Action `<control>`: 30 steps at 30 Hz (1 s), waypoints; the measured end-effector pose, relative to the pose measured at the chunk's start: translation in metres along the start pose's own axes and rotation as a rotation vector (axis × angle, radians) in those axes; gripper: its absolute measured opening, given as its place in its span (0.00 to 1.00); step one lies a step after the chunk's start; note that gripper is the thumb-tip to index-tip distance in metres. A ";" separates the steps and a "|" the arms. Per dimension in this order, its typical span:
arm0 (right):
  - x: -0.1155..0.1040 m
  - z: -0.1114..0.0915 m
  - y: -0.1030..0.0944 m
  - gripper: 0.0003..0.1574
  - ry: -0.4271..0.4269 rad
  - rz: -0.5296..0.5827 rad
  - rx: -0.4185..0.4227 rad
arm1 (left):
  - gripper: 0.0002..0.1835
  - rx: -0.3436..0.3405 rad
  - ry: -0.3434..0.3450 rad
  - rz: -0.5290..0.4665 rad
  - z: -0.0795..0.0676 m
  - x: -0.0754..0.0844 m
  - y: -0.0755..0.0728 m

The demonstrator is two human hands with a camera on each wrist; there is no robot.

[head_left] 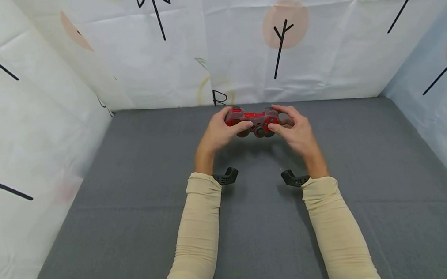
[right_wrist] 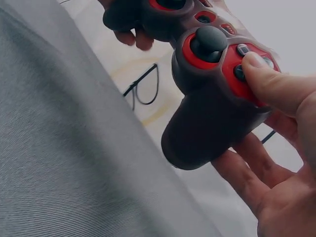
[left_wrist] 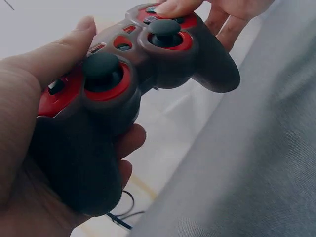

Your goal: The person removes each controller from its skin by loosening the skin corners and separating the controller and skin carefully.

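Observation:
A dark grey and red game controller [head_left: 257, 121] is held up between both hands near the far edge of the table. My left hand [head_left: 218, 133] grips its left side, the thumb lying over the top beside the left thumbstick [left_wrist: 102, 71] and the fingers curled beneath the handle. On the other side my right hand [head_left: 296, 131] holds the right end. Its thumb rests on the face buttons next to the right thumbstick [right_wrist: 209, 44], and its fingers support the handle [right_wrist: 197, 131] from behind. Both thumbsticks stand free of the thumbs.
A grey cloth-covered table [head_left: 263, 224] stretches below the arms. White printed curtains [head_left: 330, 37] stand along its far edge and both sides. Black wrist mounts [head_left: 226, 176] stick out inward from both wrists.

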State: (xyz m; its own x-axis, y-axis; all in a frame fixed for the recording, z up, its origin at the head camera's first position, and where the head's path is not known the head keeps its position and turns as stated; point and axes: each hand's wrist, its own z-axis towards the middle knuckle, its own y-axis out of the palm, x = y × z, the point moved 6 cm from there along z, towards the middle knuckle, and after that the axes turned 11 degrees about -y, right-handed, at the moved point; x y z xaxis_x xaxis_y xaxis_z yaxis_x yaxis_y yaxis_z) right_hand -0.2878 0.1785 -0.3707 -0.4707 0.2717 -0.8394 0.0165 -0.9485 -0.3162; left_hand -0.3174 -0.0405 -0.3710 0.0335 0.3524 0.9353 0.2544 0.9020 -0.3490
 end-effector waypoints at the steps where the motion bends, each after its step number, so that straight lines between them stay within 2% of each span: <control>1: 0.001 0.000 -0.001 0.36 -0.002 -0.001 -0.009 | 0.23 0.003 0.004 0.008 -0.002 0.003 -0.001; 4: 0.000 0.000 -0.004 0.37 0.012 -0.014 -0.040 | 0.22 0.006 0.014 0.022 -0.005 0.010 -0.001; 7: -0.005 -0.001 -0.007 0.37 0.028 -0.072 -0.088 | 0.23 0.004 0.016 0.049 -0.005 0.014 0.000; 10: -0.008 -0.001 -0.009 0.37 0.029 -0.142 -0.134 | 0.24 0.011 0.000 0.116 -0.004 0.014 0.001; 15: -0.014 0.001 -0.009 0.30 -0.051 -0.234 -0.143 | 0.27 0.014 -0.056 0.232 -0.002 0.010 0.003; 19: -0.018 0.001 -0.005 0.23 -0.128 -0.325 -0.149 | 0.26 -0.003 -0.072 0.250 -0.001 0.006 0.005; 25: -0.021 0.001 0.006 0.21 -0.192 -0.398 -0.230 | 0.26 -0.018 -0.081 0.260 -0.001 0.004 0.005; 30: -0.023 0.001 0.009 0.17 -0.243 -0.441 -0.215 | 0.27 -0.030 -0.086 0.302 -0.001 0.004 0.004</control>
State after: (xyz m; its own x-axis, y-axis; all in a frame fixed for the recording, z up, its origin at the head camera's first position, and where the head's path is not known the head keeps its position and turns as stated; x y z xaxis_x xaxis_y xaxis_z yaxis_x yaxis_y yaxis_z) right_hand -0.2776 0.1630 -0.3538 -0.6635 0.5666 -0.4887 -0.0607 -0.6917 -0.7196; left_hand -0.3150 -0.0358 -0.3690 0.0299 0.6241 0.7808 0.2743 0.7460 -0.6068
